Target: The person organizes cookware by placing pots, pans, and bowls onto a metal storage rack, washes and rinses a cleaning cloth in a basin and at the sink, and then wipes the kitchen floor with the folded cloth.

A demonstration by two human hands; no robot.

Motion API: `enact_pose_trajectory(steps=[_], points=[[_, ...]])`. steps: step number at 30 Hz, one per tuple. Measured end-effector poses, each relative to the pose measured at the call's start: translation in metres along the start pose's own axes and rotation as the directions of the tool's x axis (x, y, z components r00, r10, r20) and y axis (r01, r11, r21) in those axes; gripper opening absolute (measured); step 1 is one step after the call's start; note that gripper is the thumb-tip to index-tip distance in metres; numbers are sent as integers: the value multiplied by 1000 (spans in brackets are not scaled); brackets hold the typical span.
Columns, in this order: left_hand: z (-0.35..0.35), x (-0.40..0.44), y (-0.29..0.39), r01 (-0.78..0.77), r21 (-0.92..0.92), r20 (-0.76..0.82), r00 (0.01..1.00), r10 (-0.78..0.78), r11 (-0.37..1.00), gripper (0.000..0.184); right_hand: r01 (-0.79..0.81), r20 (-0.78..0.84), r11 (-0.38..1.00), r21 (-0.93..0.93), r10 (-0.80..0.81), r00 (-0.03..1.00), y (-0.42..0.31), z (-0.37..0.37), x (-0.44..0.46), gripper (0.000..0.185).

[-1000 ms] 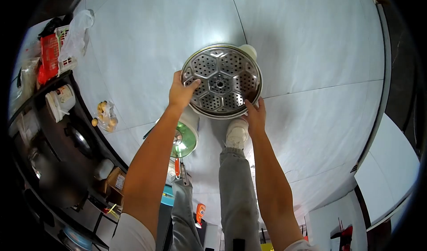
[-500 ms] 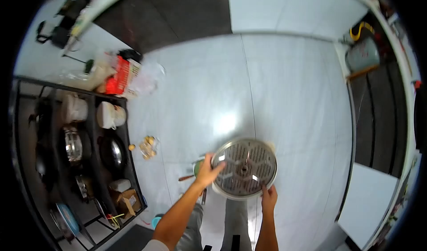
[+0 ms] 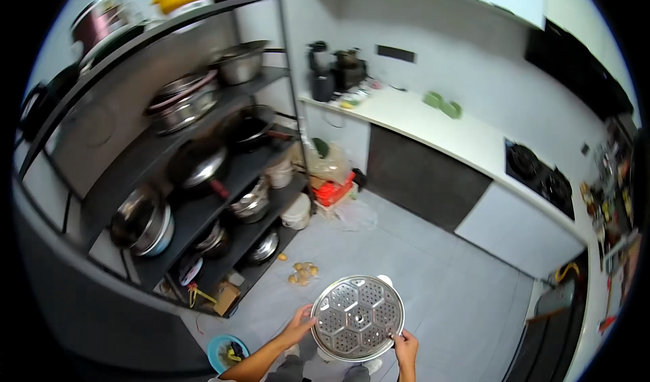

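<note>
Held between both hands in front of my legs is a round metal steamer tray (image 3: 359,316) with hexagonal patches of small holes. My left hand (image 3: 298,326) grips its left edge, thumb over the top of the rim. At the lower right edge, my right hand (image 3: 405,347) is closed on the rim. Whether the tray sits in a deeper pan cannot be seen from above. A pale rounded piece (image 3: 385,280) shows at its upper right edge; I cannot tell what it is.
A dark metal shelf rack (image 3: 223,209) with several pots and pans stands on the left. Potatoes (image 3: 302,272) in a bag lie on the floor. A turquoise basin (image 3: 220,353) is at lower left. Ahead runs a white counter (image 3: 433,131) with a black gas stove (image 3: 538,175).
My view has lifted and turned left, bringing the whole rack and counter into sight. The steamer tray stays in both hands and appears lower in the view.
</note>
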State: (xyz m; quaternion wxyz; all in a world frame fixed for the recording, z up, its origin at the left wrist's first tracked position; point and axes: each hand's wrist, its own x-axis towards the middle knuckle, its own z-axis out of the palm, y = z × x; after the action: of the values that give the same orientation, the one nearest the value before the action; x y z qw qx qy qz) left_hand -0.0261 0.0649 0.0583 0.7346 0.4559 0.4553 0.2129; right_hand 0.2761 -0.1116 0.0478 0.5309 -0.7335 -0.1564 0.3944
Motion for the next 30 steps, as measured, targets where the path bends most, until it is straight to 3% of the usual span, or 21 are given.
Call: enact_pose_trajectory(steps=[4, 8, 13, 17, 22, 27, 30], points=[[-70, -78, 46, -172, -234, -230, 966, 118, 957, 62, 137, 202, 985, -106, -114, 973, -94, 93, -17, 33], [-164, -124, 39, -386, -344, -382, 890, 249, 856, 63, 245, 346, 961, -129, -188, 919, -126, 195, -35, 34], [-244, -189, 71, -423, -373, -534, 826, 182, 825, 64, 319, 473, 934, -158, -212, 855, -172, 300, -90, 33], [-290, -222, 79, -454, -323, -544, 807, 230, 830, 65, 300, 584, 944, -136, -168, 794, -174, 343, -117, 28], [-291, -256, 83, -506, -403, -545, 802, 244, 762, 72, 395, 671, 907, -146, -202, 713, -192, 359, -123, 30], [-260, -260, 96, -634, -432, -619, 726, 301, 641, 67, 496, 673, 849, -181, -261, 692, -226, 357, -124, 32], [-237, -262, 114, -688, -390, -687, 660, 303, 612, 63, 435, 656, 901, 3, -330, 679, -243, 352, -128, 36]])
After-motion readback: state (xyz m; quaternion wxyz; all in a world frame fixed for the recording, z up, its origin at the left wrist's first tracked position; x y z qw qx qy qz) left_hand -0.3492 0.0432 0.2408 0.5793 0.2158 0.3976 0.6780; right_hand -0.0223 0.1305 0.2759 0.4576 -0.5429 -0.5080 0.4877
